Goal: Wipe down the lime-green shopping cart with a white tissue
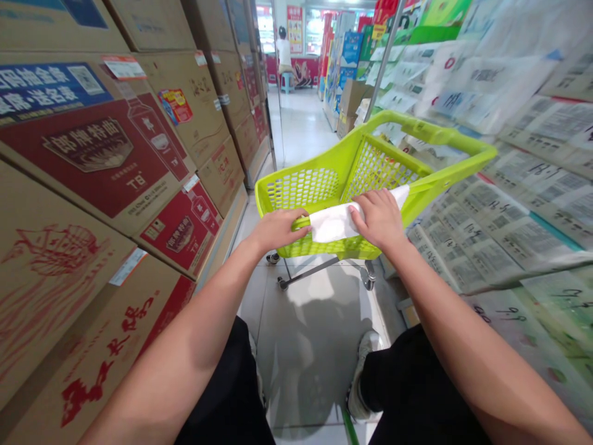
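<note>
A white cloth (332, 224) is seen draped over the near rim of a lime-green shopping cart (303, 188), which is turned so that its handle (484, 151) is directed to the right. The cloth is pressed against the rim by the right hand (380, 216), whose fingers are curled over it; the rim is gripped by the left hand (280, 228) at the cloth's left end, though whether the cloth is also pinched there cannot be told. Because the cart is carried on casters (282, 283), it may be rolled or swung by uneven pressure; the cloth could bunch or slip if the right hand's grip were loosened. Contact with the stacks could follow, since the aisle is bounded on the left by cartons (92, 148) and on the right by wrapped packs (498, 210), near which the handle is held. Room for movement is offered chiefly by the pale floor (303, 133) beyond the cart, where a person (284, 54) is seen seated on a stool (288, 81), well apart.
</note>
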A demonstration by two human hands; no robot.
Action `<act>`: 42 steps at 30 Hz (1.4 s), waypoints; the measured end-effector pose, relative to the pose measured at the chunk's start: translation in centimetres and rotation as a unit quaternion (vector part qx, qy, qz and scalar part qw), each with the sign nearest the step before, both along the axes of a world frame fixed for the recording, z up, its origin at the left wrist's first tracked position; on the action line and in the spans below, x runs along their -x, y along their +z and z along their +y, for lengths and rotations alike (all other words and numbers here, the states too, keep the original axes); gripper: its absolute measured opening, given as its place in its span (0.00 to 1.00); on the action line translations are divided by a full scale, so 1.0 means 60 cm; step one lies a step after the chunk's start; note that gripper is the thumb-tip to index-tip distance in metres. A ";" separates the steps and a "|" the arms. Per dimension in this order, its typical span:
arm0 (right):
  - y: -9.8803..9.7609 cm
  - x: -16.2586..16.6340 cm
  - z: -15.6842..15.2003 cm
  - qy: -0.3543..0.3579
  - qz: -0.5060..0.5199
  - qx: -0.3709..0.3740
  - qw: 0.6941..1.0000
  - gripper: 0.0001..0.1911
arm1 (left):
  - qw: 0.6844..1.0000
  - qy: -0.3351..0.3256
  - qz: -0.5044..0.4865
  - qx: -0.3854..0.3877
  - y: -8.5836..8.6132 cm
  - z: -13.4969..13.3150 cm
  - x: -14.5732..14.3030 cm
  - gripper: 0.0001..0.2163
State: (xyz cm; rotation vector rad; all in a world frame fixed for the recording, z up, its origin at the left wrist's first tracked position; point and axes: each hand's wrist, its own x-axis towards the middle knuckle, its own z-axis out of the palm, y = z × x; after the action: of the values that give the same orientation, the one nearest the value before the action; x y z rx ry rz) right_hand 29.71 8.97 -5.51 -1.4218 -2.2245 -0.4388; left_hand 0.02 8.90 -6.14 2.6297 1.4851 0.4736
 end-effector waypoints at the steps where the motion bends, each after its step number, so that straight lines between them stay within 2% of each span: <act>1: -0.004 0.002 -0.001 -0.007 0.006 -0.011 1.000 0.29 | 1.000 -0.004 -0.014 -0.005 -0.001 -0.002 -0.003 0.26; 4: -0.022 0.029 -0.015 0.019 0.025 -0.034 0.999 0.29 | 0.999 -0.012 -0.047 -0.017 -0.004 -0.006 -0.011 0.27; 7: -0.035 0.060 -0.032 0.071 0.026 -0.020 0.997 0.31 | 0.998 -0.013 -0.055 -0.022 -0.005 -0.006 -0.014 0.27; 13: -0.021 0.088 -0.029 0.076 0.053 -0.040 0.995 0.27 | 0.997 -0.019 -0.069 0.000 -0.002 -0.010 -0.014 0.25; 16: -0.015 0.104 -0.017 0.092 0.034 -0.021 0.995 0.25 | 0.996 -0.028 -0.087 0.009 0.001 -0.012 -0.013 0.25; 21: -0.015 0.120 -0.001 0.028 -0.024 0.007 0.999 0.26 | 0.999 -0.010 0.035 0.015 0.009 -0.009 -0.002 0.23; 25: -0.009 0.097 0.016 -0.021 -0.023 -0.005 1.000 0.26 | 0.991 0.022 0.129 -0.001 0.016 -0.003 0.016 0.24; 28: -0.001 0.052 0.035 -0.062 -0.014 -0.024 0.998 0.24 | 0.979 0.043 0.197 0.014 0.016 0.004 0.028 0.22; 32: 0.005 -0.003 0.050 -0.099 0.004 -0.042 0.994 0.22 | 0.969 0.038 0.242 0.014 0.010 0.010 0.029 0.24; 35: -0.002 0.005 0.034 -0.071 -0.007 -0.040 0.997 0.24 | 0.968 0.041 0.246 0.018 0.007 0.010 0.020 0.25; 39: -0.024 0.070 -0.012 0.032 -0.051 -0.048 0.997 0.27 | 0.971 0.050 0.233 0.022 0.008 0.008 0.010 0.24; 42: -0.032 0.098 -0.025 0.077 -0.068 -0.048 0.994 0.32 | 0.971 0.052 0.233 0.027 0.010 0.008 0.011 0.20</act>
State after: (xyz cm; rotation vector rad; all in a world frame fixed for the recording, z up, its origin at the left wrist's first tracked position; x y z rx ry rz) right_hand 23.86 7.45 -7.46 -1.1942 -2.3660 -0.5960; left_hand -0.64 9.39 -5.57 2.7528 1.7276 -0.1988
